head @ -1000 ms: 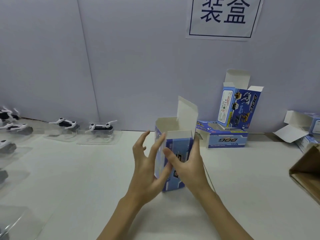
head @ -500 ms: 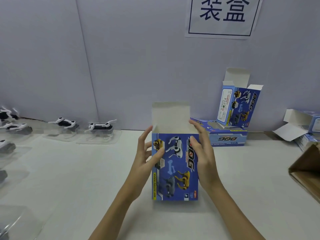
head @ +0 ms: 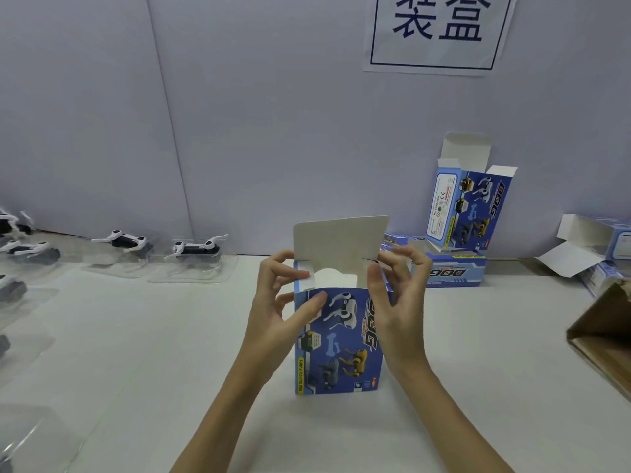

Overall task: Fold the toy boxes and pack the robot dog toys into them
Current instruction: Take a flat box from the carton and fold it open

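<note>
Both the left hand (head: pixel 273 312) and right hand (head: pixel 397 302) are gripping an upright blue printed cardboard toy box (head: pixel 336 339), its top open and no dog packed yet.

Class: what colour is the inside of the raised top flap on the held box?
Plain white top flap; head view.

I see soft, even light, faint shadows under the forearms, slight blur, and wide-angle bending at the edges.
</note>
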The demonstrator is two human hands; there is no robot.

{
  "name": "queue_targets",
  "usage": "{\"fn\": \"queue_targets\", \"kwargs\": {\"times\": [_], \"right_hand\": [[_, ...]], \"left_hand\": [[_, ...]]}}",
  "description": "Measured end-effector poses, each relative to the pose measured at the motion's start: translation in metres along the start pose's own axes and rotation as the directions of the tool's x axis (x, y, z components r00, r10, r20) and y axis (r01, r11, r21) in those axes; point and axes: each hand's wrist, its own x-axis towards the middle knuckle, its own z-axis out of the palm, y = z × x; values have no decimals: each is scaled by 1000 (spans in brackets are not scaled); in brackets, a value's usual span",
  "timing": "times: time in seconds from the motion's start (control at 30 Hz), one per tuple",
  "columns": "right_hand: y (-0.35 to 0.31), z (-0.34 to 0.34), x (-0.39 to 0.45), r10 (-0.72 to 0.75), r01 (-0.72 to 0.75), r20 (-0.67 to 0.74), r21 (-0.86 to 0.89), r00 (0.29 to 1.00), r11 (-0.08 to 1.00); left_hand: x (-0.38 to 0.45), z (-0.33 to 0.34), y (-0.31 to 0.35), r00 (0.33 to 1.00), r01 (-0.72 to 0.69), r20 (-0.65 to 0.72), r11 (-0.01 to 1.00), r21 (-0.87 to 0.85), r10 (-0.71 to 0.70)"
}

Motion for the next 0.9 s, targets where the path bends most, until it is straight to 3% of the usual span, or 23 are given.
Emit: {"fn": "queue_targets", "kwargs": {"times": [0.27, 0.47, 0.77, 0.9], "right_hand": [[-3, 1, -3, -37, 36, -3, -29, 999, 999], [-3, -1, -5, 0, 1, 11, -99, 1000, 995], [-4, -4, 4, 77, -77, 5, 122, 997, 990], [-3, -5, 0, 97, -94, -17, 146, 995, 985]], "left_hand": [[0, 0, 5, 998, 61, 8, 998, -3, -61], [-3, 1, 10, 1000, -3, 8, 997, 75, 2], [-1, -2, 16, 999, 52, 3, 998, 25, -52], [-2, -2, 12, 1000, -19, 22, 1000, -13, 19]]}}
